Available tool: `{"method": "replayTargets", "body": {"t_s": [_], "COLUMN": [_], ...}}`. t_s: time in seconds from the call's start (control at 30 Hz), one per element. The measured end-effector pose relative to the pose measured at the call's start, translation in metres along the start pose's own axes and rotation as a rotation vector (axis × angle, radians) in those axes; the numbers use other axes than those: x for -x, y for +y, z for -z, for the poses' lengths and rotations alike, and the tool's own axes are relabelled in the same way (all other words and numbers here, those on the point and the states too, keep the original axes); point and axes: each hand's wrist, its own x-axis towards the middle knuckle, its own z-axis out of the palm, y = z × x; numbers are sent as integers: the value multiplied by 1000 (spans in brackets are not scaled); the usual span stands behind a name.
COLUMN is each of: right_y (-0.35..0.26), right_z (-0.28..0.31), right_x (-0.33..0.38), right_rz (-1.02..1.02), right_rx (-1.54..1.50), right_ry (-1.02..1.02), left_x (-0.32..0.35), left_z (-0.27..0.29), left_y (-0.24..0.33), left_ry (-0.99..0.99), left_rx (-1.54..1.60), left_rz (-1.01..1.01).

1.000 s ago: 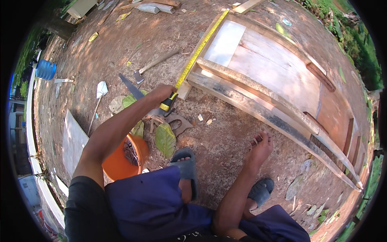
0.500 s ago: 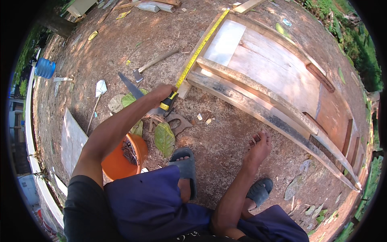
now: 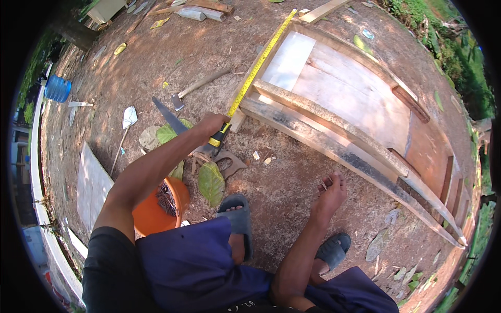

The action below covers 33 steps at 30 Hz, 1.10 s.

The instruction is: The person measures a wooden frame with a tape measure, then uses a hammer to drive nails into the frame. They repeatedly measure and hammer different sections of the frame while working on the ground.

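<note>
My left hand (image 3: 210,127) grips a yellow and black tape measure case (image 3: 218,136), and its yellow tape (image 3: 257,68) runs up along the left edge of a wooden frame (image 3: 334,125) lying on the dirt. My right hand (image 3: 329,195) hangs near the ground beside the frame's front beam, fingers pinched on what look like small nails. A hand saw (image 3: 180,130) lies on the ground just below my left hand, its handle partly hidden by the arm.
An orange bucket (image 3: 151,214) holding nails stands by my left knee. A hammer (image 3: 195,86), a trowel (image 3: 125,128), green leaves (image 3: 210,182) and a pale board (image 3: 91,185) lie on the dirt. A blue water jug (image 3: 57,88) stands far left.
</note>
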Motion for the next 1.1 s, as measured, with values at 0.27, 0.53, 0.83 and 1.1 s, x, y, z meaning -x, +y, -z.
{"method": "replayTargets", "body": {"t_s": [0.27,0.53,0.83,1.1], "right_y": [-1,-6,-6,-2], "right_z": [1,-3,-5,-2], "right_x": [1,6,7,1], "right_rz": [9,2,-5,2], "right_rx": [-25,-40,-26,21], "right_ry": [0,0,20,-3], "left_x": [9,4,7,8], "left_z": [-6,-2,-2,-1], "left_y": [5,3,-1,6], "left_ry": [-13,-2,-22,-7], "left_rx": [34,-9,33,-2], "left_rz": [28,27,21,1]}}
